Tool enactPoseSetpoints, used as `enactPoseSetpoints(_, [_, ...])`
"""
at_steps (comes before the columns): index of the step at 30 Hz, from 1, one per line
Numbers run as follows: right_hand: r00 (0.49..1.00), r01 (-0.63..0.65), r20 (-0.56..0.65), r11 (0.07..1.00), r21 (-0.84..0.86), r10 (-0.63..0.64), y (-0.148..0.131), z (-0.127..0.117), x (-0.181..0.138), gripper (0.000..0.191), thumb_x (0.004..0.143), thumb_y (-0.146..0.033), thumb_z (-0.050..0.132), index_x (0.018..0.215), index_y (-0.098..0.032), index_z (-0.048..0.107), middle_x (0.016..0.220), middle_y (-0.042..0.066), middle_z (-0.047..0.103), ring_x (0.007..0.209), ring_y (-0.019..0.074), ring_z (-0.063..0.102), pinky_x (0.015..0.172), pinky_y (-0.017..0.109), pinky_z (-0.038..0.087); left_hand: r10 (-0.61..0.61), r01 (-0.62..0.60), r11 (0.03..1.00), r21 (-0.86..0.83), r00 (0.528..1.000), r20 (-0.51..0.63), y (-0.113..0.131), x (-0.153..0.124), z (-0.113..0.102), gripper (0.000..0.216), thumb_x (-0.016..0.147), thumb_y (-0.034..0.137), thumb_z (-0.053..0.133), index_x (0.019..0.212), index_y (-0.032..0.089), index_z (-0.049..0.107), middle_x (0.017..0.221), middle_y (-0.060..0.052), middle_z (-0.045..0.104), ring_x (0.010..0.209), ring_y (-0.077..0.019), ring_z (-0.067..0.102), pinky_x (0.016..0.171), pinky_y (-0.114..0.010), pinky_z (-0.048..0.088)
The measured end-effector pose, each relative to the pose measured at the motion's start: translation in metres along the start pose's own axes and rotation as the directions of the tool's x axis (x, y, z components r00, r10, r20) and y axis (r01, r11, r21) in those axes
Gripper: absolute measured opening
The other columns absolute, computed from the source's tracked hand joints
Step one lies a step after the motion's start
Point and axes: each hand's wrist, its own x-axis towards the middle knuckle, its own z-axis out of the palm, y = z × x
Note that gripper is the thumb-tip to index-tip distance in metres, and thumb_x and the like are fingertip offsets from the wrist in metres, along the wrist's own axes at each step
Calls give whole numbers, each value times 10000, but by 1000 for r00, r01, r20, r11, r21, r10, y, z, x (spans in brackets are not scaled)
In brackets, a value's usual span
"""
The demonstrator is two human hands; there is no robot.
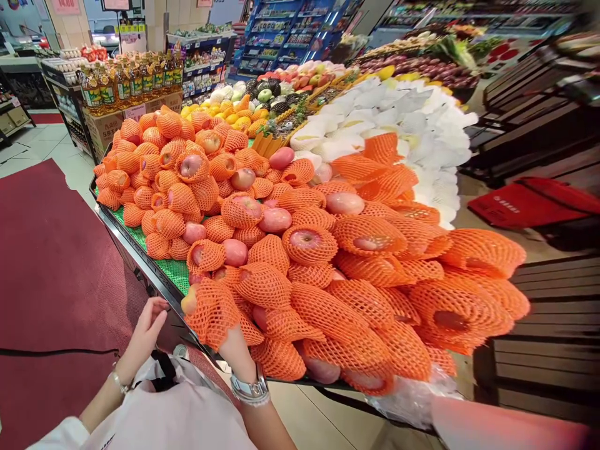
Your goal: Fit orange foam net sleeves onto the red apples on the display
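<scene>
My right hand (233, 345) reaches into an orange foam net sleeve (213, 312) at the front edge of the fruit stand. The net covers its fingers, and a yellowish-pink apple (189, 301) pokes out of the sleeve's far end, held there. My left hand (149, 324) is just outside the stand's dark rim (164, 287), thumb and forefinger apart, with nothing seen in it. Beside the right hand lie more apples in orange nets (267, 284), piled high. Some apples are bare, such as a pink apple (235, 252).
Green mat (174, 272) lines the stand's left edge. Behind the apples are white-wrapped fruits (375, 112) and yellow fruits (229, 115). Oil bottles (124, 84) stand on cartons at the back left. Clear plastic (412, 397) hangs at the front right corner; a red bag (529, 203) is beyond.
</scene>
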Motion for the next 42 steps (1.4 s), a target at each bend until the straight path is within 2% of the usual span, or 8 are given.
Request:
enactPoseSetpoints(4, [998,53,44,996,-76,-50,-3,0,-1,377,907,-155,387,1174,-244,637,1119,50,725,1025,179,682,943,340,570,196,-193,978,-75,980,38,14,23,23,364,915,554,513,995,221,636,1188,-98,555,1196,-258,517,1050,-417,419])
enactPoseSetpoints(9, [983,184,46,937,-298,-179,-2,1,-4,345,968,-260,422,1241,-213,628,1098,77,728,1063,203,663,984,393,536,226,-231,973,14,961,162,40,35,42,233,899,400,593,1054,228,617,1313,-106,492,1326,-263,425,1156,-445,274])
enactPoseSetpoints(15, [990,129,-6,935,-331,-139,-18,-1,-4,342,955,-295,478,1248,-210,632,1129,110,718,1116,248,644,983,429,530,208,-224,969,102,966,152,47,42,45,205,787,274,699,742,197,514,1111,-79,531,1142,-254,508,1054,-400,346])
enactPoseSetpoints(21, [998,64,-2,994,-84,-64,-35,-12,8,398,926,-246,496,1309,-211,601,1292,99,659,1206,230,611,1049,441,504,156,-172,982,80,973,171,40,49,31,226,876,353,596,778,209,451,767,26,456,741,-146,448,717,-260,376])
enactPoseSetpoints(25, [999,-4,36,999,-45,5,-32,-17,7,422,882,-176,507,1288,-210,620,1279,97,668,1184,224,626,1047,440,505,130,-140,990,34,970,204,30,57,35,252,877,388,587,790,213,427,741,45,422,698,-126,411,670,-243,359])
enactPoseSetpoints(32, [996,18,85,993,-119,-7,-33,-12,9,486,822,-59,469,1245,-209,654,1219,85,702,1133,222,653,1014,428,525,148,-143,982,-119,988,32,21,58,54,227,872,404,590,880,223,453,797,19,501,767,-149,507,737,-265,428])
enactPoseSetpoints(38, [999,35,-33,982,-186,-42,-39,-7,13,426,896,-156,489,1302,-161,616,1295,140,652,1227,274,595,1041,495,495,163,-177,983,-55,966,-198,12,52,61,316,898,447,567,1109,230,478,1098,-71,573,1071,-208,557,972,-352,433])
enactPoseSetpoints(42, [991,95,-71,970,-224,-113,-49,-8,17,445,927,-202,486,1367,-187,554,1358,126,607,1301,264,532,1117,506,427,88,-87,982,-170,996,-2,3,55,61,455,922,536,492,1232,203,520,1326,-114,576,1258,-241,521,1116,-411,364])
